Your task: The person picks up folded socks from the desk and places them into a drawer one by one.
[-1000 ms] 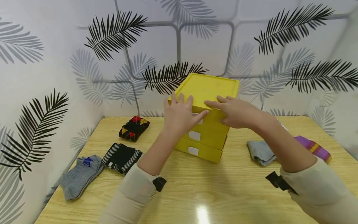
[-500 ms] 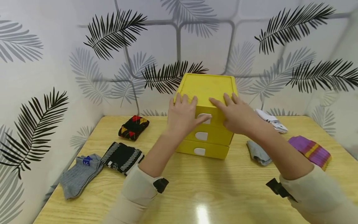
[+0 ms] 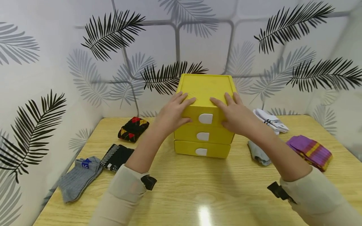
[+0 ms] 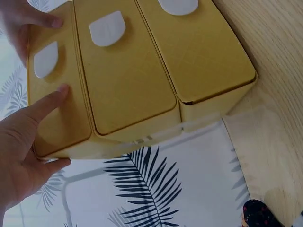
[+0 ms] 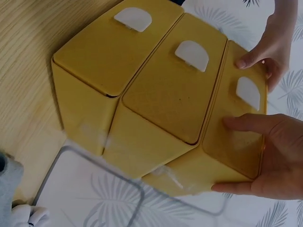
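Note:
A yellow box of three stacked drawers (image 3: 216, 133), each with a white tab handle, stands at the middle back of the table, its front squarely facing me. My left hand (image 3: 171, 114) holds its upper left corner, fingers over the top and thumb on the top drawer's front. At the upper right corner my right hand (image 3: 237, 116) grips likewise, fingers spread on the top edge. Both wrist views show the thumbs pressed to the top drawer front (image 4: 52, 125), with another finger of each hand along the box's side (image 5: 175, 179). All the drawers are pushed in.
On the left of the wooden table (image 3: 181, 188) lie red-and-black argyle socks (image 3: 133, 128), black-and-white socks (image 3: 117, 157) and grey socks (image 3: 80, 179). To the right are white socks (image 3: 271, 121), purple striped socks (image 3: 309, 152) and light grey socks (image 3: 258, 153), partly behind my right forearm.
The yellow drawer box has turned from an angled stance to face me and shifted slightly left. My left hand has moved from its front to the left corner; the right hand stayed on the right corner.

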`<state>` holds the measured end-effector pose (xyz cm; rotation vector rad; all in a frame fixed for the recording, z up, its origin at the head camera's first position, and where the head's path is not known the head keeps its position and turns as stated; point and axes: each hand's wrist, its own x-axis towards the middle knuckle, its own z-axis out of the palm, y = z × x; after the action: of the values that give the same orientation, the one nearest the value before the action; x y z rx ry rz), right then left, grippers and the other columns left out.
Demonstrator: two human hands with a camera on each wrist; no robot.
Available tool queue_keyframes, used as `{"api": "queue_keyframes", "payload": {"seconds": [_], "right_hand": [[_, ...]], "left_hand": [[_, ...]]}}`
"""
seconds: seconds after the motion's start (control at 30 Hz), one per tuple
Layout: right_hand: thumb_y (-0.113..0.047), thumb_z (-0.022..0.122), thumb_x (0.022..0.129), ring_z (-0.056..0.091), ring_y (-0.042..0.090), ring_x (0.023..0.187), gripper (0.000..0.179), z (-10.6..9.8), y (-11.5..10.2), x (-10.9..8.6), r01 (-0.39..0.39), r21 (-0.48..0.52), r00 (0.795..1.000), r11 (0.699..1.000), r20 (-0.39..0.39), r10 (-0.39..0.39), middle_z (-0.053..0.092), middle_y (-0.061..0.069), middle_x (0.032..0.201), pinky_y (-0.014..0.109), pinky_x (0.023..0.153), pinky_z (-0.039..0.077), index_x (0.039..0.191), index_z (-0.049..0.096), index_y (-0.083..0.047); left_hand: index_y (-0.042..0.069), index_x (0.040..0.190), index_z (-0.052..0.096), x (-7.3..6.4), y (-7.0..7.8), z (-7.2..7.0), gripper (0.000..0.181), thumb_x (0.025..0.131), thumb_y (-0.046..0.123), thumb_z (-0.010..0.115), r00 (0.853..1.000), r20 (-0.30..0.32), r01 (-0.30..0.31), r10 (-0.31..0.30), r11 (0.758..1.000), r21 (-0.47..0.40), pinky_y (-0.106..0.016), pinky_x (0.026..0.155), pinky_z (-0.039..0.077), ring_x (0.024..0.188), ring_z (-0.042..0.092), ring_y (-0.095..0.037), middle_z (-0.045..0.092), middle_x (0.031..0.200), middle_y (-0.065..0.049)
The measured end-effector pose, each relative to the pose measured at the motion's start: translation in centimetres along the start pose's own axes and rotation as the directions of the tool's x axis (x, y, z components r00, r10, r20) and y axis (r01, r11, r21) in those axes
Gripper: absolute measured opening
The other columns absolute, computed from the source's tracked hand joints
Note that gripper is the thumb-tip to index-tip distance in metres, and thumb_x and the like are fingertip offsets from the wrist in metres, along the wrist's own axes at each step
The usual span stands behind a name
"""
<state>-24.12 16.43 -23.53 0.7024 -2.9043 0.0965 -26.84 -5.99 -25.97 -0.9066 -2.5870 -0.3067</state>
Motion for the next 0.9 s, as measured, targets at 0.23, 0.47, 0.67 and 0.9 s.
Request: {"api": "queue_keyframes", "payload": {"seconds": [0.23, 0.47, 0.67, 0.9], "right_hand": [[-0.009, 0.073, 0.077, 0.021, 0.056, 0.123, 0.074, 0.4, 2.0, 0.7, 0.107, -0.022, 0.991, 0.994, -0.078, -0.109, 0.028, 0.036, 0.136, 0.063, 0.09, 0.033, 0.14, 0.035, -0.01], [-0.01, 0.075, 0.074, 0.019, 0.053, 0.126, 0.075, 1.0, 3.6, 1.8, 0.138, -0.005, 0.985, 0.99, -0.108, -0.138, 0.029, 0.034, 0.137, 0.063, 0.094, 0.028, 0.139, 0.038, -0.011], [-0.01, 0.074, 0.073, 0.019, 0.052, 0.127, 0.075, 1.3, 3.9, 2.5, 0.132, 0.012, 0.984, 0.991, -0.125, -0.13, 0.029, 0.032, 0.138, 0.063, 0.095, 0.027, 0.139, 0.039, -0.012], [-0.012, 0.072, 0.073, 0.021, 0.052, 0.125, 0.073, 1.3, 3.4, 2.9, 0.099, -0.004, 0.986, 0.995, -0.137, -0.099, 0.03, 0.032, 0.138, 0.063, 0.093, 0.03, 0.139, 0.04, -0.013]], "left_hand": [[0.015, 0.139, 0.043, 0.6, 1.4, 0.3, 0.065, 0.082, 0.029, 0.07, 0.994, 0.012, 0.106, -0.107, 0.994, 0.039, -0.039, 0.105, 0.026, 0.134, 0.021, -0.03, 0.034, 0.142, -0.015], [0.014, 0.14, 0.041, 1.4, 1.9, 1.0, 0.066, 0.082, 0.03, 0.07, 0.991, 0.004, 0.135, -0.136, 0.986, 0.097, -0.038, 0.106, 0.022, 0.133, 0.022, -0.033, 0.034, 0.142, -0.017], [0.014, 0.14, 0.04, 1.8, 1.5, 1.1, 0.066, 0.083, 0.031, 0.069, 0.989, 0.02, 0.144, -0.147, 0.985, 0.094, -0.038, 0.103, 0.029, 0.133, 0.02, -0.032, 0.033, 0.142, -0.017], [0.015, 0.14, 0.04, 2.0, 0.4, 0.8, 0.065, 0.084, 0.03, 0.069, 0.99, 0.045, 0.129, -0.131, 0.99, 0.053, -0.039, 0.104, 0.026, 0.135, 0.017, -0.032, 0.031, 0.143, -0.016]]}}
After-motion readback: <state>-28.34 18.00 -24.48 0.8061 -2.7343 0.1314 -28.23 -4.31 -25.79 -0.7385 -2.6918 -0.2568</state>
